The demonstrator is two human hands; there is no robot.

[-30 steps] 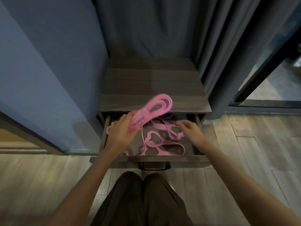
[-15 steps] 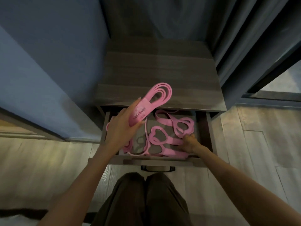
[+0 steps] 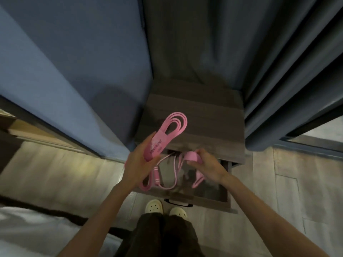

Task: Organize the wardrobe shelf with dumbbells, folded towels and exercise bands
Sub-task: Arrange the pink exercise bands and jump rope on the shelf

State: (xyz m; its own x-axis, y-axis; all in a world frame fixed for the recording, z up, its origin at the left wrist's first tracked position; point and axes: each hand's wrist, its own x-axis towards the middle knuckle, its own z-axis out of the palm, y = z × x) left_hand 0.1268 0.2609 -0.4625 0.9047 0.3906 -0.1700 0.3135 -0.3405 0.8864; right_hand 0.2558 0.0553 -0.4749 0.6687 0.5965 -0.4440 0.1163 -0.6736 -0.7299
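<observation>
Once flat in drawer [image 3: 207, 191], band [image 3: 192, 156] aloft.

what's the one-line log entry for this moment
left hand: holds coiled band | right hand: grips loose band | drawer: open

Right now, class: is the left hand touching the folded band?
Touching. The head view shows the left hand gripping the folded band, fingers curled round its lower end.

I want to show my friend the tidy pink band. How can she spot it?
Find the dark wooden cabinet by the blue wall, its drawer open. Above it, the left hand holds the tidy pink band. It is wound in neat flat loops, unlike the loose pink bands dangling from the right hand.
</observation>
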